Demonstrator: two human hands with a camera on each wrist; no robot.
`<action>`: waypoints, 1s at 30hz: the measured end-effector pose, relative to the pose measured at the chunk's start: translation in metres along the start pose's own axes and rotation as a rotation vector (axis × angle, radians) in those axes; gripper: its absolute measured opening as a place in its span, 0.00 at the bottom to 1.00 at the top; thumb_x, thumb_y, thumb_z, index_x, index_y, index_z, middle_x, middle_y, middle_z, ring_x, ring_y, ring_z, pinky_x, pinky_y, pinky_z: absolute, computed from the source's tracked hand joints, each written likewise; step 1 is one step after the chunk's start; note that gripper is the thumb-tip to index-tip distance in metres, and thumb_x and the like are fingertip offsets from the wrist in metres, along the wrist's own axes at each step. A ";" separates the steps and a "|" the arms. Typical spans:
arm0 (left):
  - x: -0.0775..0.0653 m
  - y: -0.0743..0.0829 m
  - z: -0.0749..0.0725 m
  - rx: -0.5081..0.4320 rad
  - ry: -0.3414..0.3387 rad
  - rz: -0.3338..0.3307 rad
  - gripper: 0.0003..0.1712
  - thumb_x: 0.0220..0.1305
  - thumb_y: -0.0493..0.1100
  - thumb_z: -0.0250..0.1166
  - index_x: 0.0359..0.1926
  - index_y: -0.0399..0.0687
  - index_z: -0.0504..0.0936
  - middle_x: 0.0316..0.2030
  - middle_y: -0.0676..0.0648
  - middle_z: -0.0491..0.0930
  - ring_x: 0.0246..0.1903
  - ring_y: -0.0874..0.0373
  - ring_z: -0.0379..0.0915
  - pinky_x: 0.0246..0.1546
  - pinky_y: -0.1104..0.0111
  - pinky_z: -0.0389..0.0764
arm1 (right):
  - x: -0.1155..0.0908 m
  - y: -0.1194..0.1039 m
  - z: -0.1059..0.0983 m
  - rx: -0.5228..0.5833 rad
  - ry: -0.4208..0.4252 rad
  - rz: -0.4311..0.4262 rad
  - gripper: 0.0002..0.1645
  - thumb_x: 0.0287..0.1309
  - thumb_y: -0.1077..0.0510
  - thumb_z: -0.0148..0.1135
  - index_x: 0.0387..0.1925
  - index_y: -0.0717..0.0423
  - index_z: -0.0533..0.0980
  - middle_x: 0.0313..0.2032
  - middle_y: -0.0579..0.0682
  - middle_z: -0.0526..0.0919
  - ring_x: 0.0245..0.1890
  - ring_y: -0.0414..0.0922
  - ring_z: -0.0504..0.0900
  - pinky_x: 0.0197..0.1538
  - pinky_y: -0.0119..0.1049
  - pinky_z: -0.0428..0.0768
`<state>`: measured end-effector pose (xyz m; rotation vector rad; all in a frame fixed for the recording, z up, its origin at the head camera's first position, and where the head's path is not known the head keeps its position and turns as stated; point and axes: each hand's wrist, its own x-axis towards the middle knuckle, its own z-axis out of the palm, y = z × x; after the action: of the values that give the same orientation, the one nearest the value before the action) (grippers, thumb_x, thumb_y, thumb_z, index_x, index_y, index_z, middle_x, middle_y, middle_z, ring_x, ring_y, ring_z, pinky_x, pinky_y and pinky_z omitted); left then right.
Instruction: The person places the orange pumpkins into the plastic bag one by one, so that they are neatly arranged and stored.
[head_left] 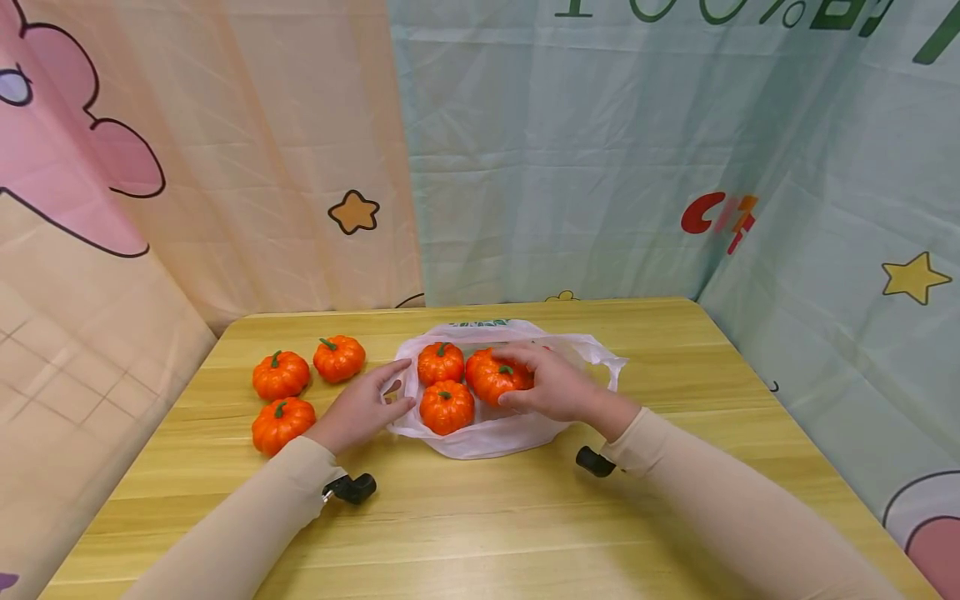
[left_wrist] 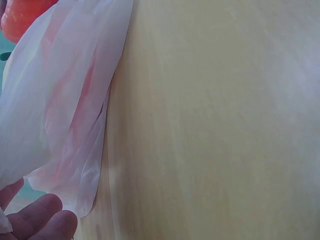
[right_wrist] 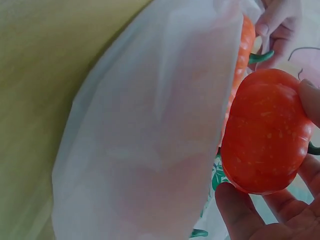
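Observation:
A white plastic bag (head_left: 502,442) lies on the table with its mouth spread wide. Inside it sit small orange pumpkins with green stems, among them one at the back left (head_left: 440,363) and one in front (head_left: 447,407). My right hand (head_left: 555,385) grips another pumpkin (right_wrist: 267,132) over the bag's mouth, thumb on one side and fingers on the other. At the bag's left rim, my left hand (head_left: 365,410) holds the plastic edge between thumb and fingers. The left wrist view shows only some fingertips (left_wrist: 47,215) beside the crumpled plastic.
Three more pumpkins stand on the table left of the bag: one at the back (head_left: 339,359), one at the left (head_left: 281,375) and one nearer (head_left: 282,425). The wooden table (head_left: 465,525) meets printed cloth curtains (head_left: 562,167) at its back and sides.

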<state>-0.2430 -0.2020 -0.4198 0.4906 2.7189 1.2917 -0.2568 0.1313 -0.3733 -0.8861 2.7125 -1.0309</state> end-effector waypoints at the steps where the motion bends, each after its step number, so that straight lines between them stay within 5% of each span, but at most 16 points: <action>1: 0.000 0.000 0.000 0.000 0.000 0.000 0.41 0.73 0.47 0.68 0.79 0.40 0.64 0.79 0.38 0.63 0.72 0.36 0.71 0.69 0.49 0.76 | -0.001 0.000 0.001 -0.001 -0.003 0.000 0.40 0.59 0.56 0.78 0.72 0.50 0.74 0.73 0.54 0.74 0.74 0.57 0.71 0.73 0.54 0.77; 8: 0.000 -0.002 0.000 0.006 -0.003 0.011 0.41 0.73 0.47 0.68 0.79 0.39 0.64 0.79 0.37 0.64 0.72 0.36 0.71 0.68 0.49 0.76 | -0.004 0.003 0.009 -0.032 -0.036 0.017 0.40 0.58 0.52 0.80 0.72 0.47 0.75 0.74 0.54 0.73 0.78 0.61 0.64 0.80 0.62 0.64; 30: 0.000 0.000 0.000 0.009 -0.008 -0.014 0.40 0.73 0.46 0.68 0.80 0.42 0.64 0.79 0.36 0.64 0.72 0.36 0.71 0.68 0.49 0.77 | -0.008 0.007 0.018 -0.067 -0.078 -0.009 0.40 0.60 0.56 0.76 0.73 0.49 0.74 0.76 0.58 0.70 0.77 0.62 0.66 0.79 0.63 0.65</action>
<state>-0.2433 -0.2013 -0.4199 0.4763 2.7178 1.2720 -0.2486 0.1293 -0.3918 -0.9293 2.6952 -0.8916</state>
